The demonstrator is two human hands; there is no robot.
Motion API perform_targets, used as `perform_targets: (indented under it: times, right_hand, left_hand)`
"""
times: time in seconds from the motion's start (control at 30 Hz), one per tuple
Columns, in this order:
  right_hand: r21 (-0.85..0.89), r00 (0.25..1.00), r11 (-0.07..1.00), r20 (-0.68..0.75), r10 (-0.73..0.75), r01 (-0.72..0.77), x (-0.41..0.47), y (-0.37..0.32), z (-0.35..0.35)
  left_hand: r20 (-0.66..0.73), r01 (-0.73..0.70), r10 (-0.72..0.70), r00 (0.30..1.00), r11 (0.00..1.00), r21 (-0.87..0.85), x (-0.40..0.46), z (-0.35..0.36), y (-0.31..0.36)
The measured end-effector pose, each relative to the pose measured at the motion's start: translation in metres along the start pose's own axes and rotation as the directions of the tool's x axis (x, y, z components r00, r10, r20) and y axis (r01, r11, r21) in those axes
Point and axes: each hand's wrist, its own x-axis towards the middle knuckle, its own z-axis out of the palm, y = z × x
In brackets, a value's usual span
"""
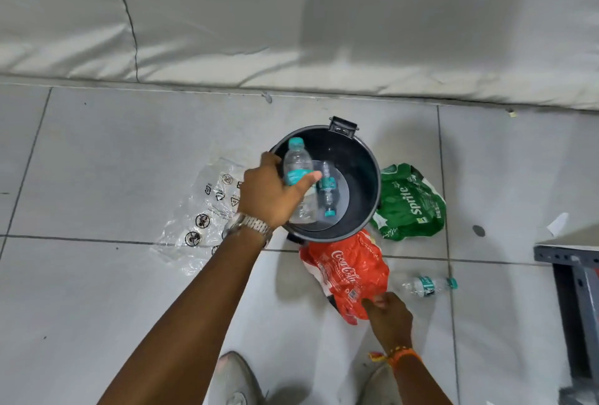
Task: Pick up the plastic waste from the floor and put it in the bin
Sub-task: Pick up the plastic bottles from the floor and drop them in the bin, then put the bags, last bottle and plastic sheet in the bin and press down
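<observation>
Grey floor tiles [97,291] surround our black bin [363,158]. Our left hand [269,194] holds a clear bottle [298,177] over its mouth, ready to drop, while our right hand [387,320] pinches the red wrapper [346,271] lying beside it.

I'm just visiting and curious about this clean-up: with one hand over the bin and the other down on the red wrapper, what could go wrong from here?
1. The left hand holds a bottle over the black bin; released near the rim, it might bounce out.
2. The right hand pinches only a corner of the red wrapper, which touches the bin, so pulling could nudge it.
3. The clear plastic sheet is see-through and could be overlooked.
</observation>
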Motion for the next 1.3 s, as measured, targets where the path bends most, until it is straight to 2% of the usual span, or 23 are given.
perform_targets:
  times: [0.1, 0.17, 0.23, 0.3, 0.4, 0.47, 0.57, 0.7, 0.8, 0.87, 0.97, 1.03, 1.1, 1.2, 1.23, 1.3]
  right_hand:
    - [-0.028, 0.994, 0.995, 0.050, -0.096, 0.097, 0.008, -0.012, 0.016]
    - [-0.158, 0.979, 0.967, 0.048, -0.197, 0.202, 0.012, -0.017, 0.030]
    - [-0.434, 0.954, 0.853, 0.056, -0.295, 0.289, 0.012, -0.022, 0.044]
    - [-0.656, 0.939, 0.684, 0.126, -0.320, 0.321, 0.013, -0.026, 0.059]
    - [-0.784, 0.916, 0.488, 0.255, -0.310, 0.383, 0.018, -0.032, 0.081]
    - [-0.794, 0.901, 0.449, 0.278, -0.332, 0.410, 0.026, -0.032, 0.091]
    - [-0.764, 0.866, 0.441, 0.308, -0.393, 0.471, 0.041, -0.025, 0.089]
    - [-0.687, 0.811, 0.475, 0.306, -0.498, 0.550, 0.030, -0.017, 0.057]
    - [-0.652, 0.842, 0.564, 0.233, -0.487, 0.507, 0.011, -0.015, 0.036]
    - [-0.691, 0.863, 0.545, 0.244, -0.443, 0.475, 0.009, -0.016, 0.037]
    - [-0.688, 0.919, 0.610, 0.293, -0.263, 0.393, 0.020, -0.017, 0.072]
    - [-0.691, 0.931, 0.628, 0.312, -0.188, 0.358, 0.033, -0.012, 0.105]
    - [-0.727, 0.940, 0.597, 0.284, -0.187, 0.338, 0.041, -0.007, 0.127]
    - [-0.719, 0.929, 0.596, 0.211, -0.305, 0.359, 0.032, -0.002, 0.125]
    - [-0.686, 0.927, 0.634, 0.179, -0.329, 0.358, 0.027, -0.003, 0.116]
    - [-0.444, 0.934, 0.837, 0.002, -0.356, 0.320, 0.003, -0.015, 0.081]
  left_hand:
    - [-0.002, 0.027, -0.027, 1.000, 0.996, 0.081, 0.008, 0.007, -0.011]
    - [-0.046, 0.062, -0.058, 0.997, 0.995, 0.076, -0.001, 0.002, -0.028]
    - [-0.075, 0.129, -0.127, 0.989, 0.991, 0.023, -0.020, -0.005, -0.050]
    - [-0.087, 0.200, -0.204, 0.975, 0.979, -0.049, -0.043, -0.006, -0.076]
    - [-0.047, 0.322, -0.329, 0.943, 0.939, -0.123, -0.077, 0.006, -0.118]
    - [0.031, 0.413, -0.414, 0.910, 0.895, -0.166, -0.095, 0.018, -0.140]
    - [0.134, 0.495, -0.477, 0.869, 0.821, -0.285, -0.107, 0.031, -0.152]
    - [0.222, 0.518, -0.468, 0.855, 0.761, -0.391, -0.105, 0.030, -0.132]
    - [0.311, 0.574, -0.482, 0.819, 0.685, -0.448, -0.100, 0.024, -0.109]
    - [0.345, 0.601, -0.493, 0.799, 0.650, -0.465, -0.097, 0.026, -0.103]
    - [0.355, 0.610, -0.497, 0.792, 0.627, -0.485, -0.092, 0.037, -0.105]
    - [0.379, 0.612, -0.480, 0.791, 0.609, -0.505, -0.087, 0.049, -0.114]
    - [0.384, 0.596, -0.456, 0.803, 0.602, -0.531, -0.087, 0.055, -0.118]
    - [0.391, 0.580, -0.428, 0.815, 0.602, -0.549, -0.097, 0.053, -0.116]
    - [0.403, 0.592, -0.434, 0.806, 0.595, -0.544, -0.099, 0.052, -0.118]
    - [0.418, 0.621, -0.459, 0.784, 0.578, -0.529, -0.105, 0.048, -0.115]
